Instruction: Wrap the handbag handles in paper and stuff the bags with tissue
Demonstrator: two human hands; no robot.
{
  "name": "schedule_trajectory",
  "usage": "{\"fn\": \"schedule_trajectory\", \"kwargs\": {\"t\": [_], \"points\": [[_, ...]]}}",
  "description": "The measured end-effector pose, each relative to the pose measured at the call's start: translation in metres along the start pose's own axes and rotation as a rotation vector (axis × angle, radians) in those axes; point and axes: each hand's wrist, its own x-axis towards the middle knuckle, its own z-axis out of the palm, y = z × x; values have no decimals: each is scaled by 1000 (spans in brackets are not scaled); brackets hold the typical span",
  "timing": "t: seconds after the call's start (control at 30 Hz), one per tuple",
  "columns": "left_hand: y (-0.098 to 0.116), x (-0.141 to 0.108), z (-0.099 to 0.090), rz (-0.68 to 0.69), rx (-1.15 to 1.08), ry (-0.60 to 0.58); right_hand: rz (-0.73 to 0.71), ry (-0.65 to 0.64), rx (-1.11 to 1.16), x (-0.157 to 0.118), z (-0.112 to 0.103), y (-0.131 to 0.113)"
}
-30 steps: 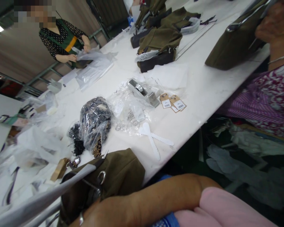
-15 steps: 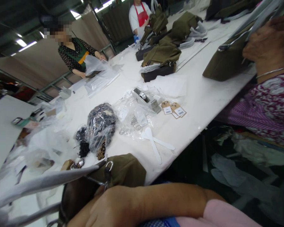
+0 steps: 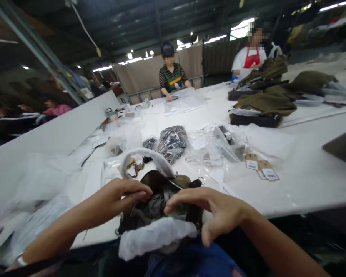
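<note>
An olive and dark brown handbag (image 3: 187,181) stands at the table's near edge in front of me, its mouth open towards me and the grey lining showing. Both its handles are wrapped in white padding; one arches up at the back and the other lies over the front. My left hand (image 3: 127,196) has thumb and fingers drawn together on the bag's left rim. Over the right side of the mouth is my right hand (image 3: 207,209), thumb spread from the fingers and nothing in its grasp. Its fingertips reach the opening; whether they touch the lining I cannot tell.
Beyond the bag lie a plastic-wrapped dark bundle (image 3: 173,142), a tape dispenser (image 3: 229,138) and cardboard tags (image 3: 262,167). Olive bags (image 3: 265,102) are piled at the right. Clear plastic (image 3: 46,181) covers the left. Two people work across the table.
My view has swung left and levelled out. The handbag now faces me with its mouth open, and my hands have come apart to either side of it.
</note>
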Motion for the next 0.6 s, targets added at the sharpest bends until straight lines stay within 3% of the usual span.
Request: {"fn": "schedule_trajectory", "kwargs": {"t": [0.07, 0.13, 0.2, 0.23, 0.3, 0.4, 0.5, 0.6], "points": [[-11, -38, 3, -79, -96, 196, 94, 4, 26, 13, -3, -8], [-25, -62, 21, -178, -158, 491, 179, 23, -186, 35, 4, -9], [-39, -70, 50, -283, -205, 770, 196, -105, -467, 60, 17, -1], [-44, -68, 66, -308, -244, 846, 174, -202, -570, 72, 25, 7], [-50, -59, 97, -271, -314, 850, 100, -333, -692, 92, 37, 29], [-52, -38, 133, -157, -329, 848, 29, -402, -795, 107, 45, 70], [-50, -21, 153, -114, -327, 1030, 56, -514, -850, 105, 43, 104], [-46, -9, 160, -19, -443, 1179, 142, -451, -843, 99, 43, 120]]}}
